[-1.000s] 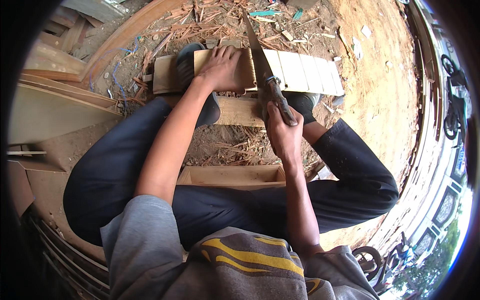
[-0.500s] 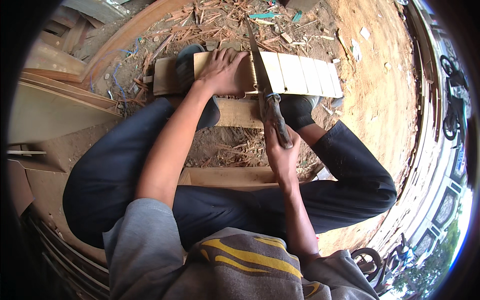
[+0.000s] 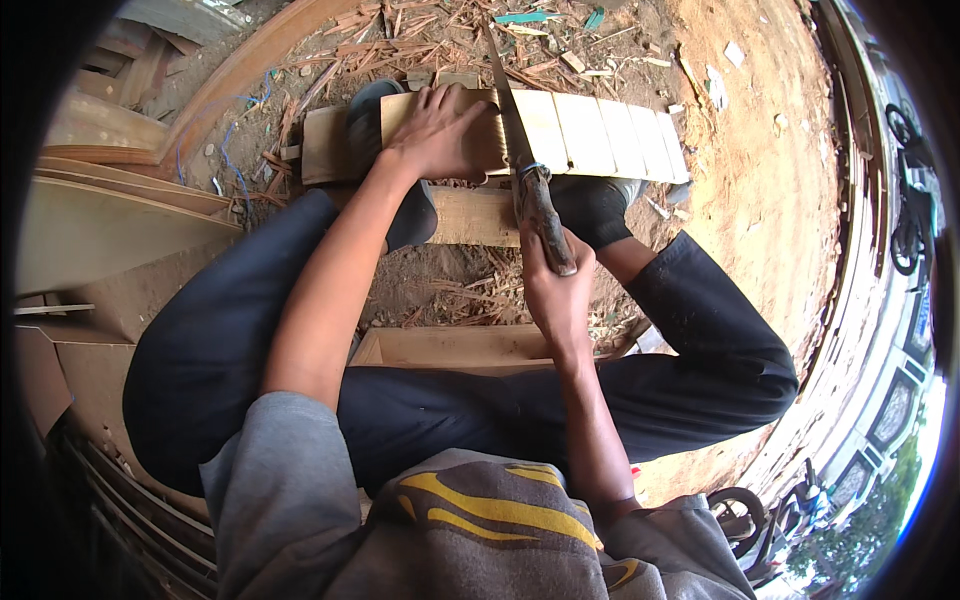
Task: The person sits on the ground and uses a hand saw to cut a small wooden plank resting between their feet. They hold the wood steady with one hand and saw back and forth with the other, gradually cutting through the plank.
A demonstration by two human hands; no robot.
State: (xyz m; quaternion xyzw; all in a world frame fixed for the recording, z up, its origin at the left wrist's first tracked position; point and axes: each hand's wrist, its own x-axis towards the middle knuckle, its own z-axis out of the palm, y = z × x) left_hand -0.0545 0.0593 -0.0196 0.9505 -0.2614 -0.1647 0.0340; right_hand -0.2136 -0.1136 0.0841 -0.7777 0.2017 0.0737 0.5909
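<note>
A pale wooden board [image 3: 585, 132] lies crosswise before me, with several thin lines across its right part. My left hand [image 3: 443, 135] grips it from above, fingers reaching over the far edge and thumb beside the saw. A handsaw [image 3: 512, 125] stands with its blade across the board, just right of that hand, its tip pointing away from me. My right hand [image 3: 558, 300] is closed around the saw's worn dark handle [image 3: 543, 220]. My feet, in dark footwear [image 3: 590, 210], are at the board, one near each end.
Under and nearer than the board is another wooden piece [image 3: 475, 217]. A wooden frame part [image 3: 460, 346] lies close to my legs. Wood splinters [image 3: 350, 45] cover the dirt ground. Wooden panels [image 3: 120, 225] and a blue string [image 3: 235, 150] are at left; motorbikes [image 3: 905, 190] stand far right.
The saw and my right hand have slid slightly away from me along the cut. My left hand stays on the board. The whole view has shifted a little.
</note>
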